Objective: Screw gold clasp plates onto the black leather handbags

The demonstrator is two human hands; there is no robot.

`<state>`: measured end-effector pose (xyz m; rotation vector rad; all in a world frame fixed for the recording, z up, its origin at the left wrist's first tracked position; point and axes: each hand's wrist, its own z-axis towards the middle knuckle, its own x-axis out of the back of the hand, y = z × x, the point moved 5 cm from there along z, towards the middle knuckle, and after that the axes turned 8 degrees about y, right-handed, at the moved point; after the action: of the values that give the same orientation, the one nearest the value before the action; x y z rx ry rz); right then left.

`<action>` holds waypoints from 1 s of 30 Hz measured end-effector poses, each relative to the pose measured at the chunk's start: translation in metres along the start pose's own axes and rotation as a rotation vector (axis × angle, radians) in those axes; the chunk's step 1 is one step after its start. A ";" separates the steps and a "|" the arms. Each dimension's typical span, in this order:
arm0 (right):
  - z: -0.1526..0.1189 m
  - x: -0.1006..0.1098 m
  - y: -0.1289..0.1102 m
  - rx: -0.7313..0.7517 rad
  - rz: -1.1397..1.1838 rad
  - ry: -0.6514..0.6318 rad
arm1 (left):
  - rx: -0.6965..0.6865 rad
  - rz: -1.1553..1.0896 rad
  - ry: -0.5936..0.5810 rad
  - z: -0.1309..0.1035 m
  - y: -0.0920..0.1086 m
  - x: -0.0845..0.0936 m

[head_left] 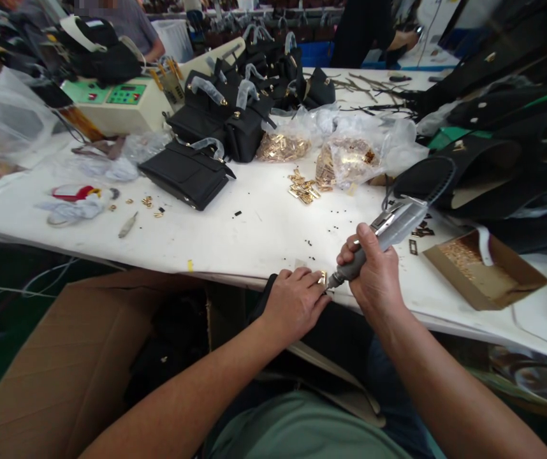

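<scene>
Power screwdriver (400, 223) tilts over the white table's (259, 226) edge.

- Two bare hands of the wearer: one left hand (297, 303), one right hand (373, 268).
- One grey cylindrical power tool (352, 266).
- Two clear plastic bags of gold-coloured metal pieces (285, 146).
- One loose pile of gold-coloured metal pieces (304, 189).
- One shallow brown cardboard tray (507, 290).
- One large brown cardboard box (63, 363).
- Stacked black handbags (247, 127): several, overlapping, exact number indeterminable.
</scene>
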<state>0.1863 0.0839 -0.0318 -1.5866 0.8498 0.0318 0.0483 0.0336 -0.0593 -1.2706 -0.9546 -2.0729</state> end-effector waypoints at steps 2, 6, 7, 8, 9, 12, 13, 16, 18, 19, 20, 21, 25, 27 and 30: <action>0.000 0.001 0.001 -0.006 0.002 0.003 | 0.002 -0.009 0.000 0.000 0.000 0.000; -0.002 0.001 0.001 -0.015 0.012 0.001 | 0.006 -0.020 0.011 0.000 0.001 0.002; -0.002 0.000 0.001 -0.014 0.014 0.002 | 0.006 -0.019 0.012 0.001 0.001 0.002; -0.003 0.000 0.001 -0.012 0.013 0.003 | 0.006 -0.016 0.013 0.001 0.001 0.002; -0.004 0.000 0.001 -0.011 0.012 0.004 | 0.007 -0.012 0.015 0.001 0.001 0.002; -0.005 -0.001 0.001 -0.004 0.011 0.003 | 0.013 -0.009 0.019 0.000 0.001 0.001; -0.005 -0.001 0.001 -0.001 0.012 0.003 | 0.013 -0.009 0.018 0.000 0.000 0.001; -0.005 -0.001 0.000 0.010 0.012 0.007 | 0.015 -0.008 0.015 -0.001 0.000 -0.001; -0.005 0.000 0.000 0.021 0.012 0.006 | 0.015 -0.005 0.016 -0.001 -0.001 -0.001; -0.005 0.000 0.000 0.028 0.008 0.005 | 0.014 -0.004 0.015 -0.001 -0.001 -0.001; -0.006 0.000 0.000 0.037 0.002 0.005 | 0.013 -0.003 0.013 -0.001 -0.001 -0.002; -0.006 0.001 0.000 0.044 -0.006 0.004 | 0.011 -0.002 0.012 -0.001 -0.001 -0.002; -0.007 0.003 0.003 0.059 -0.029 0.008 | 0.006 0.004 0.012 -0.001 -0.001 -0.001; -0.007 0.004 0.003 0.064 -0.032 0.014 | 0.007 0.007 0.009 -0.001 -0.001 0.000; -0.007 0.004 0.004 0.064 -0.037 0.017 | 0.009 0.012 0.001 0.000 -0.001 0.001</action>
<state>0.1840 0.0755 -0.0354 -1.5435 0.8264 -0.0347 0.0475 0.0337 -0.0591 -1.2672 -0.9522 -2.0579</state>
